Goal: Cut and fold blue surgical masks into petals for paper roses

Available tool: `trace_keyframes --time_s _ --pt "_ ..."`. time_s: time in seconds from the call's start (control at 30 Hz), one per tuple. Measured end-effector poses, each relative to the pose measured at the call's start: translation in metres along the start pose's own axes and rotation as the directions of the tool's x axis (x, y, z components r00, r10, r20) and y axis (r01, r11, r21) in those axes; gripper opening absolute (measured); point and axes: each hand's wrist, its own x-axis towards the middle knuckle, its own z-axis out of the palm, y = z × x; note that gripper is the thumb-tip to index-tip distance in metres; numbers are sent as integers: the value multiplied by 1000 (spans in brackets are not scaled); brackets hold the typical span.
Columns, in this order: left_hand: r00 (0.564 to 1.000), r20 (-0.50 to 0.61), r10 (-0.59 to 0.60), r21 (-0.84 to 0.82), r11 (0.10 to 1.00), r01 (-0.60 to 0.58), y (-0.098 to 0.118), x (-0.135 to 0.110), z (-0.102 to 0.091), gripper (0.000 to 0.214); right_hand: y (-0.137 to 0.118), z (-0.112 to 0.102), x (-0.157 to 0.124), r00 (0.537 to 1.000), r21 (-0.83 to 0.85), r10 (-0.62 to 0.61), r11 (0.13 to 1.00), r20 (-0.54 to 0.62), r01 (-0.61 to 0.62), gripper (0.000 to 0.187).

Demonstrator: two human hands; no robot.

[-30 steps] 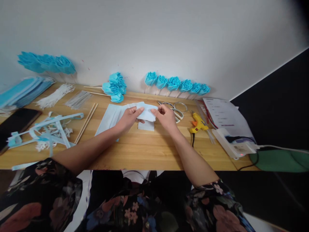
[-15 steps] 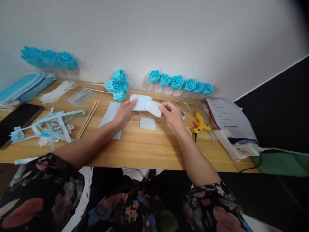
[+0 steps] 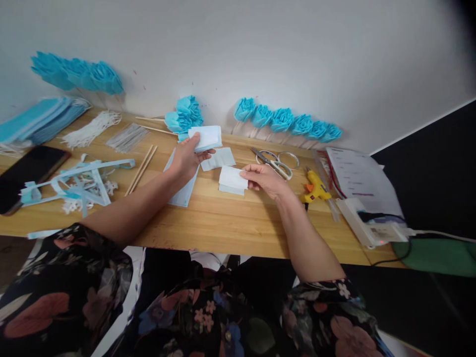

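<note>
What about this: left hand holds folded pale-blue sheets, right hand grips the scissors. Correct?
No. The head view shows the right hand pinching a small stack of pale sheets on the table; the scissors lie untouched beyond it. The left hand does hold folded pale-blue sheets.

Pale-blue folded sheet (image 3: 207,137) aloft (slightly tilted); white square stack (image 3: 231,179) flat on the wooden table (image 3: 223,223)

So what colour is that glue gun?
Yellow. The glue gun shows best in the head view, right of the scissors.
</note>
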Motion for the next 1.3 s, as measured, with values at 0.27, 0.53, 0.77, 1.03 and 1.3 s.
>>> trace_keyframes --time_s 0.27,0.53,0.77,1.03,1.3 --pt "998 61 -22 1 1000 22 1 -5 4 34 6 3 1 997 -392 -75 918 -31 57 23" --pt "997 71 -21 28 999 19 0 -5 2 35 16 -1 8 982 -511 -179 850 -56 126 18" --pt "994 106 -26 -1 1000 27 -2 -3 0 36 10 -1 4 983 -512 -175 850 -53 124 19" --pt "996 83 -31 25 999 29 -2 -2 -1 34 11 2 6 987 -464 -156 876 -23 128 21" --pt "997 60 -56 51 997 53 -1 -5 2 34 17 2 10 982 -594 -180 796 -53 113 16"
